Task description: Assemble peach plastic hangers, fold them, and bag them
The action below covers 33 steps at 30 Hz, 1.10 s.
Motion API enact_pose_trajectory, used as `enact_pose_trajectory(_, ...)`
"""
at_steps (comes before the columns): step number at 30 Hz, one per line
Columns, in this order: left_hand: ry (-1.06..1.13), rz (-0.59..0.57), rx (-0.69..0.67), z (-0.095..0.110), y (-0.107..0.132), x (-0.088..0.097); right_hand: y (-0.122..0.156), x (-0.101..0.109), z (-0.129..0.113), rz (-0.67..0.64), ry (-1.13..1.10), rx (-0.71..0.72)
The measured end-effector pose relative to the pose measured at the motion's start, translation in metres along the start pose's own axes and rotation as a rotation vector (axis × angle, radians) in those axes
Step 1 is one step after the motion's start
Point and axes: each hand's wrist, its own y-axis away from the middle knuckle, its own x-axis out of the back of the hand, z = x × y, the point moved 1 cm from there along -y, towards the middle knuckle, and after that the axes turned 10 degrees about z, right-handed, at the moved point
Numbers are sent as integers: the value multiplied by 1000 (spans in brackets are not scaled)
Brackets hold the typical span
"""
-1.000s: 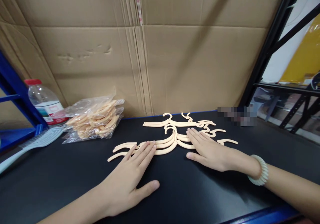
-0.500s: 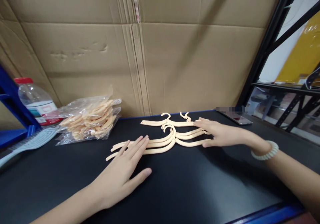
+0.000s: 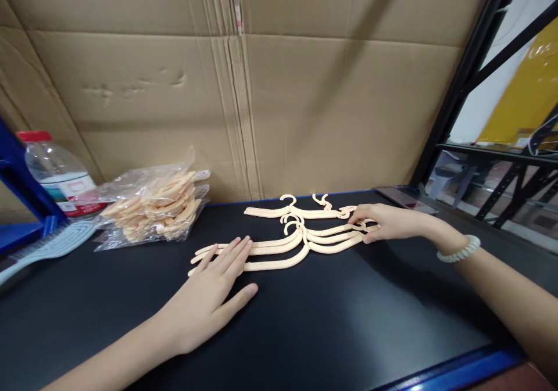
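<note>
Right hand [image 3: 390,222] has curled, pinching smooth, curved hangers [image 3: 279,265] at their right tips; left hand [image 3: 204,298] lies unclenched across their left arms.

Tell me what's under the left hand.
Under the fingers of the left hand: pale hanger arms, visible on both sides of the fingers, above the black tabletop. The stretches directly beneath the fingers are covered, as is anything under the palm.
</note>
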Motion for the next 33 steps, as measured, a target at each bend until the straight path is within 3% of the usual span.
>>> enact_pose_trajectory(6,10,-25,13,-2,-4,0,-2,-1,4,5,37,40)
enact_pose_trajectory(9,-18,48,20,6,-7,7,2,-1,3,37,44,56)
enact_pose_trajectory(13,14,166,-121,28,-5,22,6,1,-7,102,21,57)
enact_pose_trajectory(17,47,130,-190,42,1,27,7,1,-18,33,3,29)
enact_pose_trajectory(24,42,149,-109,36,2,21,5,-4,-17,41,-33,27)
enact_pose_trajectory(29,102,131,-148,38,2,23,6,-1,-22,31,-27,15)
enact_pose_trajectory(33,221,77,-190,42,0,28,7,11,-14,107,-4,-13)
